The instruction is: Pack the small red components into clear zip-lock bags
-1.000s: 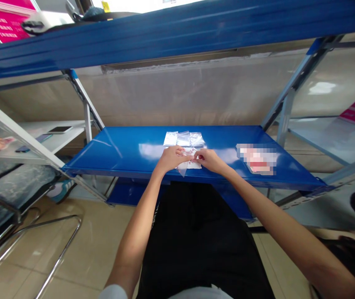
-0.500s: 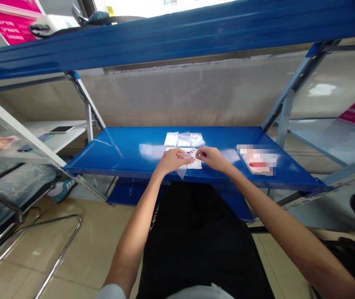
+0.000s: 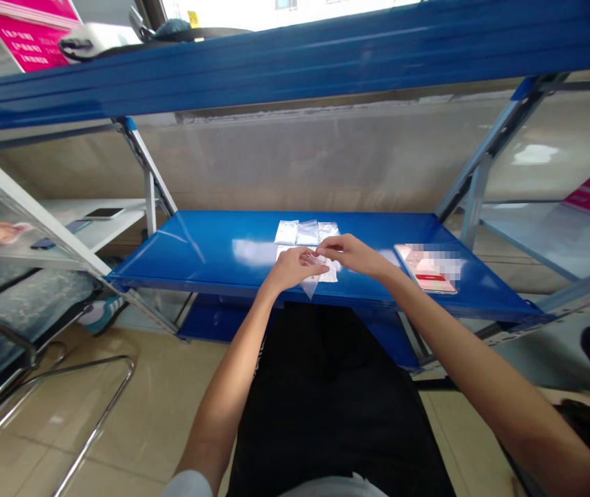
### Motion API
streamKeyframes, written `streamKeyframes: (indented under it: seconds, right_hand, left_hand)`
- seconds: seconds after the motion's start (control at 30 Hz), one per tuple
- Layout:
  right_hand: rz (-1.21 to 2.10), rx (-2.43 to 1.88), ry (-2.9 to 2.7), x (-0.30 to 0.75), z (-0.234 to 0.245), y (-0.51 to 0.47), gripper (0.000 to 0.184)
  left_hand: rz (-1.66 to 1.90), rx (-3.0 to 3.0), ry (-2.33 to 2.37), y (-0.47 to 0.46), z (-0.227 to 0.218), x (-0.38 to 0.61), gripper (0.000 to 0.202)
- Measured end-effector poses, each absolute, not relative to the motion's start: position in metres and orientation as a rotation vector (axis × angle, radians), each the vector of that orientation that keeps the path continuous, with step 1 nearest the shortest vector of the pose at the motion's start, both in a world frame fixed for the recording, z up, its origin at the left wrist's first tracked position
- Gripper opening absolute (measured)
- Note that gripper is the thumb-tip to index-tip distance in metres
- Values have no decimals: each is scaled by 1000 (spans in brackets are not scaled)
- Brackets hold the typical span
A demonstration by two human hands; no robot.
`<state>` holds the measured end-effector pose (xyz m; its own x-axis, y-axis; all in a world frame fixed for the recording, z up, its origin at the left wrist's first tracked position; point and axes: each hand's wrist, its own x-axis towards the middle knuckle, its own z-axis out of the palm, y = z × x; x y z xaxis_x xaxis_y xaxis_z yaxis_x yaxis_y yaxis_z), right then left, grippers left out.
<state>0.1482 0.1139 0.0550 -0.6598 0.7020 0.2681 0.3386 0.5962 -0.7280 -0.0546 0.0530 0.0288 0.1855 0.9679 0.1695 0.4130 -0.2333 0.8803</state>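
Because the clear plastic bag (image 3: 310, 284) is pinched between the left hand (image 3: 290, 269) and right hand (image 3: 352, 252), both grips closed on it above the blue steel shelf (image 3: 222, 252), a slip could drop it toward the front edge close below. Three similar bags (image 3: 305, 232) lie just behind; a blurred printed packet (image 3: 426, 268) sits rightward, with bare shelf leftward.

A glossy blue metal shelf (image 3: 196, 252) fills the centre, holding silvery-white small plastic bags (image 3: 297, 233). To the right lies a pale pink packet (image 3: 424, 269) with a red stripe; black trousers (image 3: 326, 414) fill the lower middle.
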Motion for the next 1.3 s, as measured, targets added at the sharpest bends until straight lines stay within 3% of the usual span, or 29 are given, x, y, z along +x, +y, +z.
streamKeyframes:
  seconds: [0.13,0.33,0.63,1.13,1.3]
  right_hand:
    - [860,-918,-2163,159,45,123,36]
    - [576,-1105,-2272,172,-3,144,16]
    - [196,-1120,-2431,163,-36,145,16]
    - [233,-1027,-2444,169,-44,158,13]
    - [448,-1029,-2247,171,-30,155,10]
  left_hand:
    - [1019,1707,1311,54,24,-55,54]
    - [1024,1749,1338,55,22,-58,50]
    - [1032,1766,1489,59,21,-62,54]
    - [1003,1789,1544,61,22,-63,51]
    - [994,1761,1532,59,23,-61,50]
